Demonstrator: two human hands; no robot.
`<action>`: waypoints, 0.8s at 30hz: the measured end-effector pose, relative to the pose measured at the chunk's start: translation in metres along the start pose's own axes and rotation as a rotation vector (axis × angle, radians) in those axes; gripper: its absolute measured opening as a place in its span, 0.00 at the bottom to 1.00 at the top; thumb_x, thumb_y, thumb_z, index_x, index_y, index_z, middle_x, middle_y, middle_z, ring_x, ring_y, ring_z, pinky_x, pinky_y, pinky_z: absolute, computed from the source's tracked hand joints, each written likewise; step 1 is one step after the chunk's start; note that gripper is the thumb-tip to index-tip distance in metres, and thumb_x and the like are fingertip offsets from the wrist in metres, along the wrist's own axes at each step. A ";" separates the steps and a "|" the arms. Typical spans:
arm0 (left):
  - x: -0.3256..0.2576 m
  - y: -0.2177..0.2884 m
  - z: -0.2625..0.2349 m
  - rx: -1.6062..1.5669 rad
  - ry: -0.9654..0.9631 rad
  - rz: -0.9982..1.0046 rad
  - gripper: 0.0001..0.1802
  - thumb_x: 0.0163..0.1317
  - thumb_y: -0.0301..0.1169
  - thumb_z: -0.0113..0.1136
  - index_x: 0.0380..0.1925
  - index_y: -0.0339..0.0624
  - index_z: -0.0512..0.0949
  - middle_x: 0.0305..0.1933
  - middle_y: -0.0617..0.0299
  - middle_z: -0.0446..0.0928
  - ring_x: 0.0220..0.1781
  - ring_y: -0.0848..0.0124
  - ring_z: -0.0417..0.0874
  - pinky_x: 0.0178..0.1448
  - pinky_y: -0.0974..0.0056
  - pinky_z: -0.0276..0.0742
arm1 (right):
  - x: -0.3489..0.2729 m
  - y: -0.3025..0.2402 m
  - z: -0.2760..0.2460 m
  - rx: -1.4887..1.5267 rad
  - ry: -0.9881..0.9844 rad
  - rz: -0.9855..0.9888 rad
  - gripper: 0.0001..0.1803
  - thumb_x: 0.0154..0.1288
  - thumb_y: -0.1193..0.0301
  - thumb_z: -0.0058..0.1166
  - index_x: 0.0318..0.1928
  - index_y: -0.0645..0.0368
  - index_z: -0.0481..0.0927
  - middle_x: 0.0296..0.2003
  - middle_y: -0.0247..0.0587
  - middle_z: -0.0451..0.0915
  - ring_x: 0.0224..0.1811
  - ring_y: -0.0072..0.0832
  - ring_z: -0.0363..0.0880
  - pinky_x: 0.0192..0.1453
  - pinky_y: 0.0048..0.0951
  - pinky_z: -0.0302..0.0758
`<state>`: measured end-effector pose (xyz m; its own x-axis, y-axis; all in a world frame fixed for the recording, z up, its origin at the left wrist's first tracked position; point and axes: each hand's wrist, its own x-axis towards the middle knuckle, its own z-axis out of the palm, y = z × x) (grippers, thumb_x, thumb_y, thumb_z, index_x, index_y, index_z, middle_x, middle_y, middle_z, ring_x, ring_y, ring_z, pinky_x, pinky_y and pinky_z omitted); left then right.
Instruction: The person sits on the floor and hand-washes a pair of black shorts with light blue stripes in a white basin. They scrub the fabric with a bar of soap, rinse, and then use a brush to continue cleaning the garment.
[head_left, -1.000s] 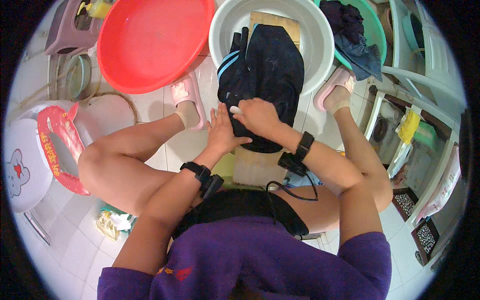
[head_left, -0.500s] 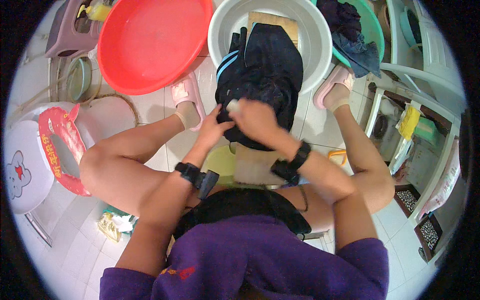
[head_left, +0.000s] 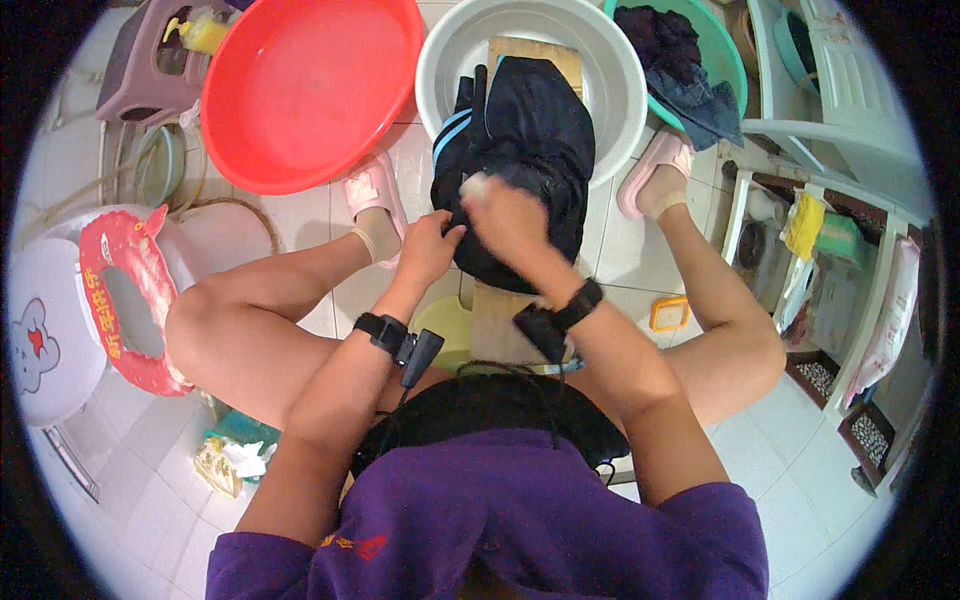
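A black garment (head_left: 540,130) with light-blue stripes lies wet and bunched over a wooden board (head_left: 505,325). The board slopes from the white basin (head_left: 625,130) toward my lap, most of it under the cloth. My left hand (head_left: 430,248) is closed on the garment's left edge, thumb and fingers gripping the fabric. Over the middle of the cloth, my right hand (head_left: 510,225) is closed around a small whitish block (head_left: 474,186), pressed to the fabric. Motion blurs that hand, and I cannot make out whether the block is soap or a brush.
A big red basin (head_left: 310,90) stands at the left, and a green basin (head_left: 738,80) with dark clothes and denim at the right. Between my legs is a yellow-green tub (head_left: 445,325). An orange-rimmed dish (head_left: 669,314) and a shelf rack (head_left: 800,290) are on the right.
My right hand has shifted slightly over the cloth with the whitish block. My left hand stays at the garment's left edge. The whole view has tilted a little.
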<state>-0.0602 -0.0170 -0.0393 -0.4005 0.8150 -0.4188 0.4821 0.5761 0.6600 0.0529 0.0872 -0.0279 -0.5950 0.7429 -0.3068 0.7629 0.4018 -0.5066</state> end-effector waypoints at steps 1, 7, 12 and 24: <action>0.001 -0.003 0.001 0.022 0.005 -0.010 0.13 0.52 0.31 0.63 0.36 0.34 0.79 0.27 0.48 0.78 0.29 0.60 0.80 0.36 0.60 0.73 | -0.005 -0.002 0.006 -0.042 -0.055 -0.036 0.16 0.57 0.59 0.54 0.32 0.61 0.75 0.25 0.51 0.80 0.27 0.46 0.81 0.31 0.43 0.77; 0.005 -0.018 0.001 0.016 -0.006 -0.071 0.10 0.52 0.30 0.63 0.30 0.34 0.77 0.22 0.50 0.76 0.24 0.61 0.77 0.32 0.59 0.71 | 0.024 0.068 -0.029 -0.290 0.144 0.254 0.11 0.61 0.64 0.47 0.29 0.58 0.75 0.22 0.46 0.80 0.24 0.39 0.81 0.24 0.41 0.77; 0.009 -0.024 0.003 -0.003 -0.079 -0.221 0.08 0.52 0.28 0.62 0.29 0.34 0.76 0.22 0.51 0.75 0.24 0.61 0.76 0.33 0.60 0.71 | 0.009 0.072 -0.041 -0.098 0.212 0.118 0.16 0.59 0.58 0.52 0.30 0.61 0.74 0.23 0.51 0.79 0.26 0.46 0.80 0.29 0.45 0.76; 0.014 0.030 0.001 0.212 0.200 0.251 0.19 0.47 0.26 0.62 0.42 0.37 0.73 0.44 0.47 0.73 0.46 0.51 0.74 0.52 0.56 0.70 | 0.023 0.146 -0.028 0.288 0.479 0.487 0.20 0.60 0.57 0.52 0.38 0.64 0.76 0.32 0.54 0.80 0.36 0.48 0.80 0.40 0.44 0.74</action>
<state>-0.0503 0.0115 -0.0257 -0.3836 0.9160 -0.1172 0.7265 0.3777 0.5740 0.1574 0.1774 -0.0863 0.0194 0.9798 -0.1989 0.7765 -0.1401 -0.6143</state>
